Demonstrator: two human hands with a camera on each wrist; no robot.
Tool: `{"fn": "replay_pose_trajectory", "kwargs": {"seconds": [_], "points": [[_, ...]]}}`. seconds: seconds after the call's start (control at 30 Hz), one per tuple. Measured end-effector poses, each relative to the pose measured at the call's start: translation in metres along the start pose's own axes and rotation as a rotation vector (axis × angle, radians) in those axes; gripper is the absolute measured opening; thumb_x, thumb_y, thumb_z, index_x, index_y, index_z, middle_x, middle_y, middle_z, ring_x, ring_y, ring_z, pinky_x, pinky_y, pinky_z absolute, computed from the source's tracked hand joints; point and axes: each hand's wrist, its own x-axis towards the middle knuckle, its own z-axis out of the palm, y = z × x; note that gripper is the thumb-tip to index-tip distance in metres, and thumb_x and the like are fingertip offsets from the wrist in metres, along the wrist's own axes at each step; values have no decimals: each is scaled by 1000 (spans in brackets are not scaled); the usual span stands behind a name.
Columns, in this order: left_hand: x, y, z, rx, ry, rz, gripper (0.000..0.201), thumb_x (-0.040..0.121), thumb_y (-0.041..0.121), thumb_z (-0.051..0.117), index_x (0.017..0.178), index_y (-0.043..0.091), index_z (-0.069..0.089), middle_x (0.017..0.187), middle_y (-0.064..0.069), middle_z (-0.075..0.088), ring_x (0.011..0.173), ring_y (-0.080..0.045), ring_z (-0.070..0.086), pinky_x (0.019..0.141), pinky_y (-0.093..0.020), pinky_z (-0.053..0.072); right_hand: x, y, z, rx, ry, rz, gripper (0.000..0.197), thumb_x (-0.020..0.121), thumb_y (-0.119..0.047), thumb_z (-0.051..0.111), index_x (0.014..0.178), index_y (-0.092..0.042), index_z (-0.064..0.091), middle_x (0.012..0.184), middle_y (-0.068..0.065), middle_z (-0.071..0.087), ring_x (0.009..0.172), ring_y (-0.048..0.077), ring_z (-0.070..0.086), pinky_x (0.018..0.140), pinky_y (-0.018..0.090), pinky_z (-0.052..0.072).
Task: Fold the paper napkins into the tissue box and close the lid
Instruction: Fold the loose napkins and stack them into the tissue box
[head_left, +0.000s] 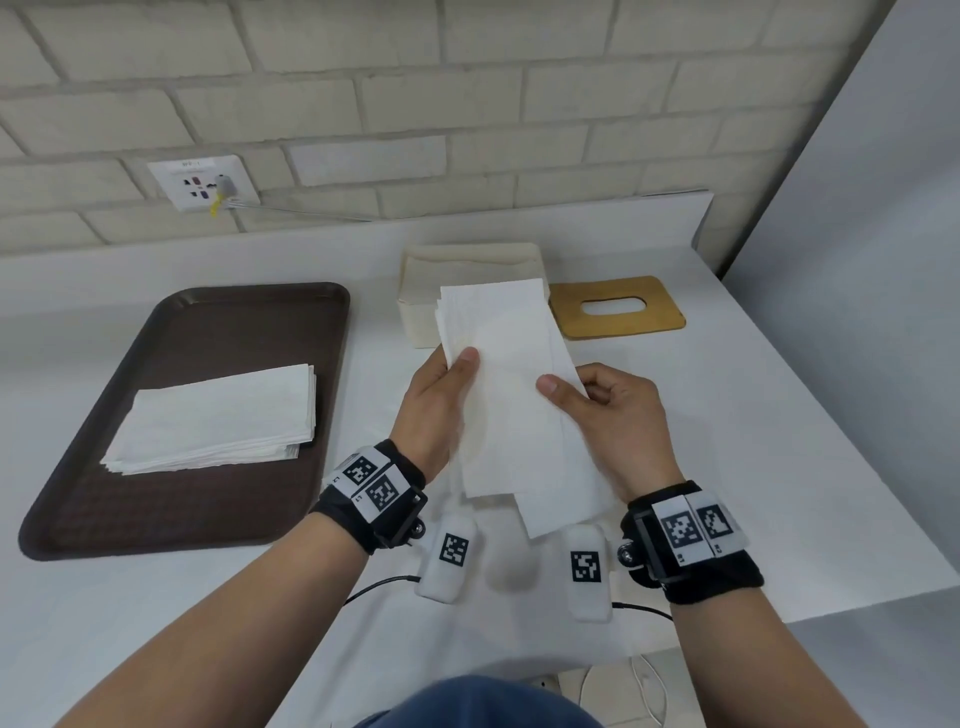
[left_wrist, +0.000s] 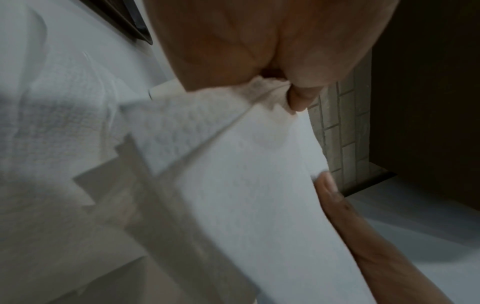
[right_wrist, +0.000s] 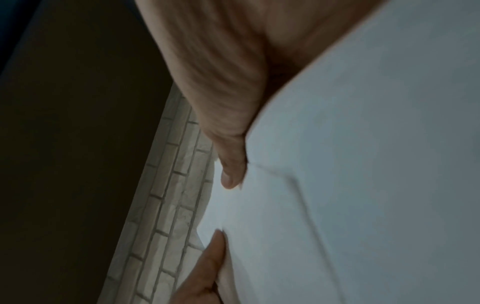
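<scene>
White table (head_left: 727, 415): your left hand (head_left: 436, 410) and right hand (head_left: 613, 415) both pinch a napkin bundle (head_left: 514, 395), just before the open tissue box (head_left: 415, 306); lid (head_left: 618, 307) beside it.

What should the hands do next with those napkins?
Probably carry the napkins forward and lower them into the box. Both the left hand and right hand already pinch them just before the open box; the lid lies beside it.
</scene>
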Motion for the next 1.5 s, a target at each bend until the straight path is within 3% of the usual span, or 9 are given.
{"fn": "replay_pose_trajectory", "kwargs": {"seconds": [0.2,0.37,0.53,0.83,0.97,1.07,1.2,1.33,1.5], "points": [[4,5,-14,-41,77,9,30,111,15,44,135,12,62,127,-5,74,115,-23,71,99,-39,58,2,-17,-34,-11,195,-99,8,88,-27,79,92,-20,76,85,-5,77,60,6,60,60,18,48],[2,6,-15,-37,87,6,26,110,17,46,129,15,64,124,-7,75,115,-27,72,99,-44,57,19,-11,-10,-126,-138,85,55,82,-53,78,131,-35,60,118,-14,71,103,5,70,93,32,57],[3,9,-21,-36,73,18,27,111,18,45,131,14,63,124,-7,75,112,-25,73,93,-40,61,25,-1,6,-141,-200,37,22,86,-34,81,94,-14,76,97,12,76,95,40,69,96,56,54],[13,6,-37,-47,157,43,26,111,17,44,128,19,64,122,-3,76,113,-22,72,96,-40,58,24,-29,-24,-241,102,-132,2,94,-28,74,93,-27,75,91,-14,76,88,6,71,84,34,57],[15,1,-38,1,125,43,33,112,15,43,142,20,56,131,-4,72,120,-23,70,96,-39,57,-2,-70,-23,194,-116,-344,9,86,-25,76,95,-27,76,91,-11,77,88,10,71,81,27,55],[13,-1,-34,56,77,44,35,111,12,43,144,17,55,131,-6,72,122,-27,68,94,-37,57,-5,-65,3,473,-216,-198,11,76,-33,78,87,-32,79,91,-8,77,88,13,69,82,35,57],[1,2,-27,89,74,35,32,109,14,48,135,25,63,128,-6,74,122,-30,68,104,-50,54,6,-23,43,146,-50,-6,11,88,-30,79,87,-19,75,90,1,78,84,22,73,83,45,59],[-7,-2,-38,99,114,-2,31,108,22,49,135,24,64,128,-10,73,121,-35,68,106,-59,51,7,5,58,-29,-63,-18,9,88,-28,79,90,-22,74,86,-13,75,80,13,70,74,21,53],[-17,1,-45,3,77,-43,56,104,53,39,142,15,57,133,-8,71,124,-25,67,97,-36,59,6,17,68,-231,-42,-55,20,83,-37,84,91,-29,68,69,-14,58,61,1,54,64,11,43]]}}
